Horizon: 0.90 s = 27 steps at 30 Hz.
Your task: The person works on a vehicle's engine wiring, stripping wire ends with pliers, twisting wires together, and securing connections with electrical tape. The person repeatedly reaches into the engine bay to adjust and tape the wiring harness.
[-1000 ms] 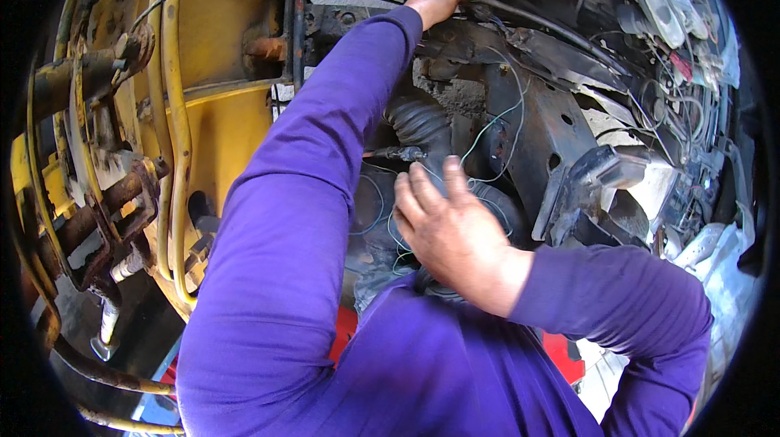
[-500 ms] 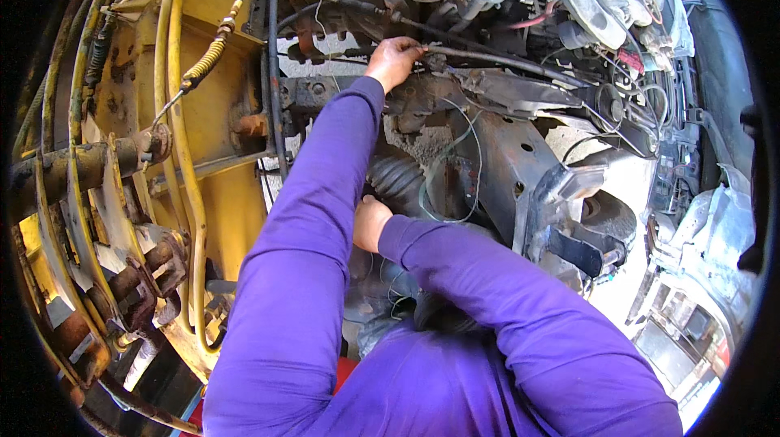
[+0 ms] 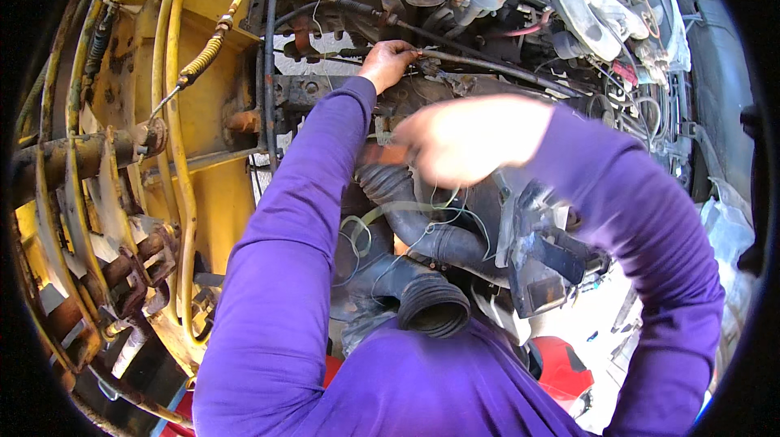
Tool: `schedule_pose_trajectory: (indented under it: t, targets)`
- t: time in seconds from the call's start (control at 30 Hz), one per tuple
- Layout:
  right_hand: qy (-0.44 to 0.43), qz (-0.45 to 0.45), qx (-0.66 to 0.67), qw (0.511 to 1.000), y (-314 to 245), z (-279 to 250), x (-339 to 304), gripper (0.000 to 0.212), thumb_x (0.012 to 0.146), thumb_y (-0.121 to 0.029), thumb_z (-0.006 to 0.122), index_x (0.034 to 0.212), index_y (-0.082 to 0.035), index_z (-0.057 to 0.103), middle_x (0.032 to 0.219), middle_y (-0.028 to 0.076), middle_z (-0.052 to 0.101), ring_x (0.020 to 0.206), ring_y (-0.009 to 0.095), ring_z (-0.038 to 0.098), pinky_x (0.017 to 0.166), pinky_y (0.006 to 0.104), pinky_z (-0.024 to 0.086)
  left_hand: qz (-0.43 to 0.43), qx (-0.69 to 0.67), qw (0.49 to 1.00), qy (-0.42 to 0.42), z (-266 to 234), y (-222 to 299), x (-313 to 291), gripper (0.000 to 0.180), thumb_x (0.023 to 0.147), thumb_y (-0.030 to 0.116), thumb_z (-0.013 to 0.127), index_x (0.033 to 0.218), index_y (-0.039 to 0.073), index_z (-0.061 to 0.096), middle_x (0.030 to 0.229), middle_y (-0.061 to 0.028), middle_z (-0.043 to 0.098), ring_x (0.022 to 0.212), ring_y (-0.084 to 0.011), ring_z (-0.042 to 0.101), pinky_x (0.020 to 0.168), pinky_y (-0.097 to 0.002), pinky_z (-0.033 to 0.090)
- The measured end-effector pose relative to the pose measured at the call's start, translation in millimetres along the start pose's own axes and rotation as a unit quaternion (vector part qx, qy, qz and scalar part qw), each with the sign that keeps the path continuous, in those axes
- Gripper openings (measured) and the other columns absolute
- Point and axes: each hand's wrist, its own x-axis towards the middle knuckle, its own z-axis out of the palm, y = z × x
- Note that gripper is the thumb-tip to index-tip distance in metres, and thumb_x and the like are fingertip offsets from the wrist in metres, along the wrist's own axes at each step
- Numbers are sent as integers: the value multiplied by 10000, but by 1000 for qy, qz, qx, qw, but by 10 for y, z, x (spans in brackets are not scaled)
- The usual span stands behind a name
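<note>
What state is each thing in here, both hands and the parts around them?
Left hand: fingers bent at the rod's end; grip unclear
Right hand: blurred; grip unclear
Dark rod: lying slantwise
Ribbed hose: near end open
Green wire: loose, curved
Yellow spring: coiled, tilted
Yellow pipes: bent, dirty

1. The right hand (image 3: 471, 136), half hidden behind the left forearm (image 3: 329, 157) half a second ago, is now raised beside it, blurred.
2. An orange-brown item (image 3: 383, 153) has appeared by its fingertips; whether held, I cannot tell.
3. The right sleeve (image 3: 642, 218) has swung outward, uncovering the ribbed hose's open end (image 3: 422, 284) and a red object (image 3: 561, 368).
</note>
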Motion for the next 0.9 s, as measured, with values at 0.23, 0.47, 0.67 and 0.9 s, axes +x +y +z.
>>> schedule_pose_trajectory:
  t: [0.23, 0.47, 0.67, 0.9]
  targets:
    - [303, 129, -184, 926, 1187, -293, -24, 295, 1022, -239, 542, 1239, -93, 678, 1099, 188, 692, 999, 414, 685, 883, 481, 544, 6, -38, 999, 15, -17, -5, -86, 278, 961, 230, 684, 1075, -12, 756, 932, -99, 760, 853, -135, 643, 819, -316, 505]
    - [397, 38, -249, 883, 2109, -277, 636, 232, 1005, -238, 546, 1178, -114, 638, 981, 174, 701, 924, 416, 684, 791, 533, 543, 9, -131, 991, -3, -7, -113, -61, 261, 962, 223, 688, 1064, -8, 752, 907, -59, 737, 844, -119, 619, 793, -310, 495]
    - [404, 16, -272, 873, 2238, -322, 847, 349, 1029, -382, 542, 908, -88, 686, 857, 149, 708, 822, 400, 696, 726, 531, 554, 0, -132, 991, -14, -77, -97, -76, 297, 921, 230, 706, 1090, -8, 758, 930, -84, 756, 859, -138, 658, 812, -306, 512]
    - [430, 34, -253, 866, 2248, -273, 911, 367, 1022, -385, 545, 871, -82, 688, 836, 140, 708, 799, 401, 692, 718, 526, 552, 0, -102, 994, -36, -143, 2, -112, 288, 910, 218, 714, 1086, -5, 767, 970, -91, 769, 883, -144, 665, 842, -299, 509]
